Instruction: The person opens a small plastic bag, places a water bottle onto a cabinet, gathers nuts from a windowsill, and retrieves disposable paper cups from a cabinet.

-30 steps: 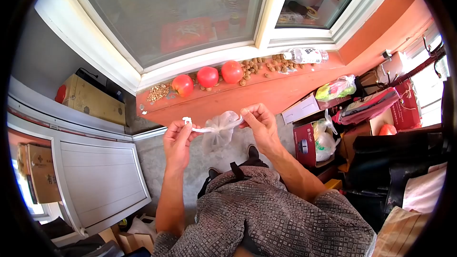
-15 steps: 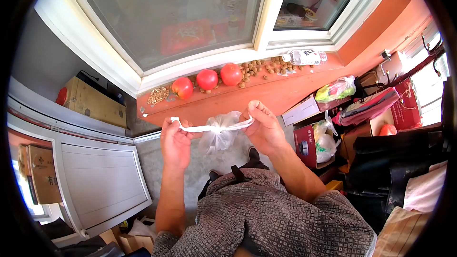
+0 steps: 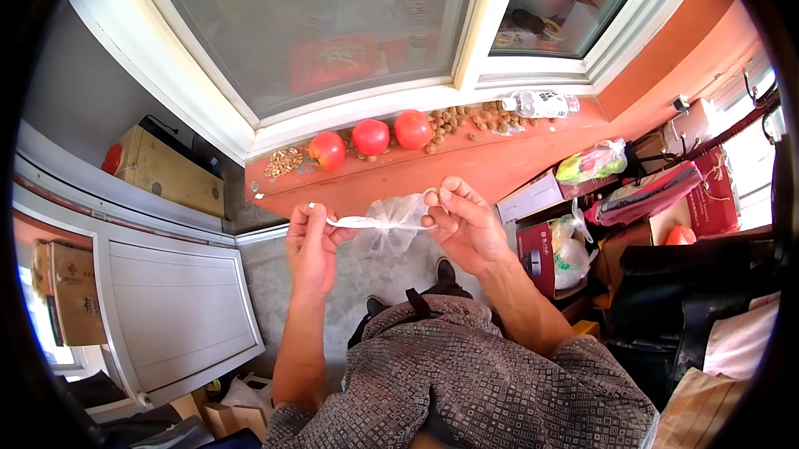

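Note:
A thin, see-through plastic bag (image 3: 389, 226) hangs in the air before me, its neck gathered at the middle. My left hand (image 3: 315, 241) pinches the white twisted end on one side, a small tip poking out above the thumb. On the other side, my right hand (image 3: 466, 220) has its fingers closed on the opposite end of the bag. The twisted strip between the hands runs nearly level. Whether anything lies inside the bag I cannot tell.
On the orange windowsill (image 3: 374, 178) are red apples (image 3: 370, 138), walnuts (image 3: 487, 120), small shelled bits (image 3: 284, 163) and a clear bottle (image 3: 545, 104). Boxes and bags (image 3: 570, 253) crowd the right side. A white door panel (image 3: 179, 316) stands at left.
My left hand's grip has shifted along the twisted end, and my right fingers have curled in more. The bag's strip looks straighter. The view has moved slightly.

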Action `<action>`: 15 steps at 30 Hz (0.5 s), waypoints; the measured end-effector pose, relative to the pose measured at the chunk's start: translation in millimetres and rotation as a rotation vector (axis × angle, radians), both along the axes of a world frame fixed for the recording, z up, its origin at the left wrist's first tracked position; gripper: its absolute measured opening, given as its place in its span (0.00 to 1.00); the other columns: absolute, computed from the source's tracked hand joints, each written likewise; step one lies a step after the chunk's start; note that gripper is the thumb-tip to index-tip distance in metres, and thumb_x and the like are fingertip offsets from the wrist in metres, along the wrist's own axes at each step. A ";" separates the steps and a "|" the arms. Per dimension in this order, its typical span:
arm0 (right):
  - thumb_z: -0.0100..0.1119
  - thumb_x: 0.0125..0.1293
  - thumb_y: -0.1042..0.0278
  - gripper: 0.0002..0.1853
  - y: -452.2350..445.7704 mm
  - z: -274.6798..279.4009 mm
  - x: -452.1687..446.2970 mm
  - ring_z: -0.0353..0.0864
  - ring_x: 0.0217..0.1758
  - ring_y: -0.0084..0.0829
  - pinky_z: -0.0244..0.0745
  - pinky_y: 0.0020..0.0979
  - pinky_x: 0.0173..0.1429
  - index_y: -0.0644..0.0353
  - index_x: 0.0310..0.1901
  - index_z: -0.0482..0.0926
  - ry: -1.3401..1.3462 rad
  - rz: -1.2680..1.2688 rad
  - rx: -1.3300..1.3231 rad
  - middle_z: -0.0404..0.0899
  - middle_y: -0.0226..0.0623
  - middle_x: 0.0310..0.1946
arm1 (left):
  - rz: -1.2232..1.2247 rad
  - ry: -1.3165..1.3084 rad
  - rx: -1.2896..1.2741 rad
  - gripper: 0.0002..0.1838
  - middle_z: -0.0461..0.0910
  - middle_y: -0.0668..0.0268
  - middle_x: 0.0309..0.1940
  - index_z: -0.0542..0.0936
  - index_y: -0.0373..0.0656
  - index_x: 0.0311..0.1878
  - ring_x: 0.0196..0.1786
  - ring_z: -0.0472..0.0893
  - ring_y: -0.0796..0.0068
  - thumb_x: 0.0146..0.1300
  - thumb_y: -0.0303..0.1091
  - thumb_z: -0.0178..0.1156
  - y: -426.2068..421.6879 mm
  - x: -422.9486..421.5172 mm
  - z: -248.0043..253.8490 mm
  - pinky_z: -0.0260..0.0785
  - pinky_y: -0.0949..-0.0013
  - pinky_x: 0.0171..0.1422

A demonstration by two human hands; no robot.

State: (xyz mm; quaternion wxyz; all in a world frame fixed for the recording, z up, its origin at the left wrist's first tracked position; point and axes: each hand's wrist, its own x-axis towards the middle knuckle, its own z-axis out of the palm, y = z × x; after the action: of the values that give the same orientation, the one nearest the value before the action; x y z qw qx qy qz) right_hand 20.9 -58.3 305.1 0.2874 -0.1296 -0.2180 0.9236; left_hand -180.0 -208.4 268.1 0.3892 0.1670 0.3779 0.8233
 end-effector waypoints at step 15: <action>0.56 0.77 0.71 0.07 -5.3 3.3 4.0 0.79 0.29 0.20 0.82 0.35 0.49 0.52 0.51 0.81 -0.120 0.011 0.180 0.84 0.49 0.57 | -0.060 0.052 -0.176 0.06 0.84 0.64 0.39 0.76 0.44 0.44 0.47 0.88 0.70 0.79 0.35 0.56 3.2 2.3 -6.9 0.86 0.60 0.52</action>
State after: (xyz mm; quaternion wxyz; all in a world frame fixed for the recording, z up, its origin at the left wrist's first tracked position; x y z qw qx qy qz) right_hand 24.9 -63.6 308.4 0.2794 -0.1572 -0.3174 0.8925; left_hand -177.7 -205.2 261.2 0.4169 0.1650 0.4535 0.7702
